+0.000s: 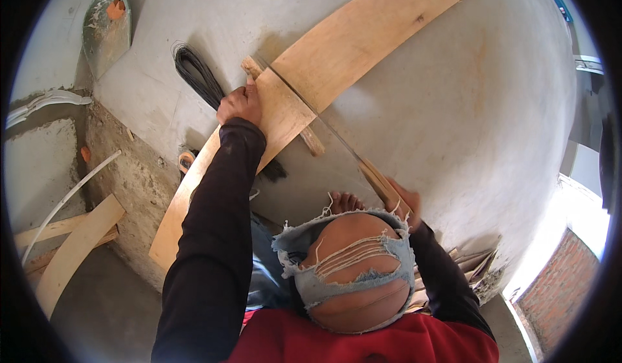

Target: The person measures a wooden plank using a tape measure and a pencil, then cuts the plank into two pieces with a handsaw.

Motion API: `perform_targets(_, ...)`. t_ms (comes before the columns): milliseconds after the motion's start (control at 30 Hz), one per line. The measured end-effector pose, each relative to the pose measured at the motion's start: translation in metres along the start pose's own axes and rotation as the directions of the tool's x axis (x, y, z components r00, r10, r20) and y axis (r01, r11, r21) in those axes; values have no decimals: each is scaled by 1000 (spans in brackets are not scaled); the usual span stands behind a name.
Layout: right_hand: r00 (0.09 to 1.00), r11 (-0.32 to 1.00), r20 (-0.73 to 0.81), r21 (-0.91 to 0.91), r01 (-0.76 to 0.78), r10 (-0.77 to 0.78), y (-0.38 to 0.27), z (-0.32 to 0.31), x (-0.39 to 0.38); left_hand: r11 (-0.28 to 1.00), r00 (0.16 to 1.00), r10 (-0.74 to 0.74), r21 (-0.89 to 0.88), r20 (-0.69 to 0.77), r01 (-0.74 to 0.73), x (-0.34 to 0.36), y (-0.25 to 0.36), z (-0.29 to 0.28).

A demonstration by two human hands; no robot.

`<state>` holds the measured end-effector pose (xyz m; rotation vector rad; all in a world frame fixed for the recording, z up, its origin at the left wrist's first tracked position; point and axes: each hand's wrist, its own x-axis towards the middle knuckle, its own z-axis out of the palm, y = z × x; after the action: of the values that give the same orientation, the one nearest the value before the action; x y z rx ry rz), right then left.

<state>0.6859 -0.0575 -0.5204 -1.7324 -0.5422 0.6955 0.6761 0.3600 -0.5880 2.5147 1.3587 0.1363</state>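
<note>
A long, pale wooden board (363, 39) runs diagonally across the view, propped on a short wooden batten (314, 141). Across its width lies the thin blade of a handsaw (340, 137); how deep it sits in the wood I cannot tell. My right hand (403, 201), slightly blurred, is wrapped round the saw's wooden handle beside my knee. On the near side of the blade, my left hand (240, 106) is closed over the board's left edge and bears on it, with some fingers hidden. A bundle of dark wire (197, 75) lies just beyond that hand, partly under the board.
Concrete floor surrounds the board, with a rough broken edge (133, 169) at left. Beyond it, wooden offcuts (81, 253) lie lower down. A dusty scoop-shaped container (107, 33) stands at the upper left. Scrap wood (476, 262) is piled behind my right arm. My bare toes (346, 201) are near the blade.
</note>
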Motion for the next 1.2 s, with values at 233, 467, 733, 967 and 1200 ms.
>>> perform_targets(233,988,991,77,-30,-133,135,-7,6,35,1000,1000,-20,7,11,20,-2,8,-5)
perform_targets(467,999,1000,14,8,-30,30,9,-12,-18,999,998,-32,-16,46,32,-3,7,-9)
perform_targets(733,1000,999,-6,30,-11,11,12,23,62,1000,1000,18,7,26,-18,-4,18,3)
perform_targets(967,999,999,-22,20,-25,25,11,-9,-20,1000,1000,-14,-25,-11,13,3,5,-12)
perform_targets(1200,993,994,61,29,-102,100,10,34,72,1000,1000,5,-11,-14,-5,-1,4,2)
